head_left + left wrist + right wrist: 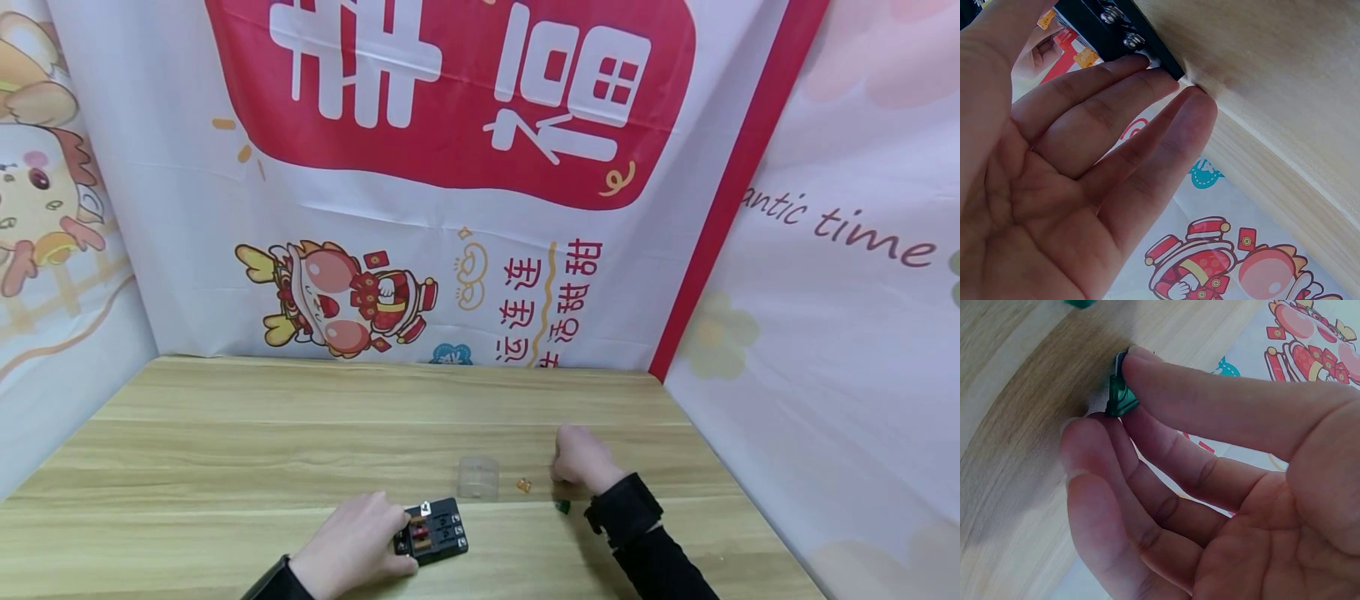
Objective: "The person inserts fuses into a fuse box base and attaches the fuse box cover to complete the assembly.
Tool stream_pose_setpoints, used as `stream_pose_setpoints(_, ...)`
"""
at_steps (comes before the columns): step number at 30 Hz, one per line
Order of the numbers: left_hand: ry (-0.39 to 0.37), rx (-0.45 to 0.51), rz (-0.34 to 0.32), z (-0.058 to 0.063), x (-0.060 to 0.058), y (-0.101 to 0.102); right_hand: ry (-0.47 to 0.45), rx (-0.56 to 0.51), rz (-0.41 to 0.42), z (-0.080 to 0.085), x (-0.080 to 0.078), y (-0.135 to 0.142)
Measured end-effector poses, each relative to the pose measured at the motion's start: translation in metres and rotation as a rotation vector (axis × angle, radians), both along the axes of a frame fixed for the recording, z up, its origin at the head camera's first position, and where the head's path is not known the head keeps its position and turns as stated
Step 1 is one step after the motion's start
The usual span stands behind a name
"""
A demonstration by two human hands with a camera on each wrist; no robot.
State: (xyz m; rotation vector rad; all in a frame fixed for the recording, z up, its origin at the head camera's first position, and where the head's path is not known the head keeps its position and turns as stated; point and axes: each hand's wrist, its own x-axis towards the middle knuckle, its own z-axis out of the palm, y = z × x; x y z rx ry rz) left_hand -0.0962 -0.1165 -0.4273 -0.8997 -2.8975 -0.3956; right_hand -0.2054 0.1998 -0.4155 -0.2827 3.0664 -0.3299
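Head view showed the left hand (352, 537) with thumb and fingers clamped on the near-left end of a black block (448, 533) at the surface (300, 433); whether it lay quite flat was hard to tell. Beyond it sat a clear plastic piece (478, 478), with a small orange piece (523, 485) and a loose green piece (563, 506) to its right. The right hand (583, 460) pinched a green fuse-like piece (1122, 394) between thumb and fingers, just above the wood.

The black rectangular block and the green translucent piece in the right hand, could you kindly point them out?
Black rectangular block (441, 533): head view, its top face.
Green translucent piece (1122, 397): right wrist view, its visible side.
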Motion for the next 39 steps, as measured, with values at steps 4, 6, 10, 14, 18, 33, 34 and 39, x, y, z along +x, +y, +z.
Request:
stream_pose_setpoints(4, 0.001, -0.003, -0.003, 0.0, -0.0005, -0.0003, 0.005, 0.012, 0.003, -0.0005, 0.0, -0.001)
stream_pose_setpoints(6, 0.001, -0.007, -0.003, 0.0, -0.0005, -0.0002, 0.004, 0.015, 0.003, -0.0004, 0.0, -0.0015)
stream_pose_setpoints(10, 0.003, -0.012, 0.0, -0.0004, -0.0002, -0.0002, 0.007, 0.009, 0.01, 0.0, 0.0006, -0.0011)
stream_pose_setpoints(14, 0.007, -0.011, 0.002, -0.0005, 0.0004, -0.0001, 0.005, 0.001, 0.012, -0.0008, 0.0001, -0.0005)
stream_pose_setpoints(18, 0.013, -0.009, 0.002, -0.0002, 0.001, 0.0002, -0.001, 0.006, 0.008, -0.0004, -0.0005, -0.0003)
stream_pose_setpoints(33, 0.036, -0.005, -0.006, -0.0009, 0.0017, 0.0003, 0.002, 0.007, 0.028, 0.0039, 0.0021, -0.0011)
stream_pose_setpoints(34, 0.036, -0.005, -0.007, -0.0008, 0.0017, 0.0003, 0.002, 0.004, 0.029, 0.0042, 0.0024, -0.0013)
stream_pose_setpoints(39, 0.032, -0.013, -0.009, -0.0006, 0.0007, 0.0003, 0.001, -0.012, 0.027, 0.0051, 0.0036, -0.0027)
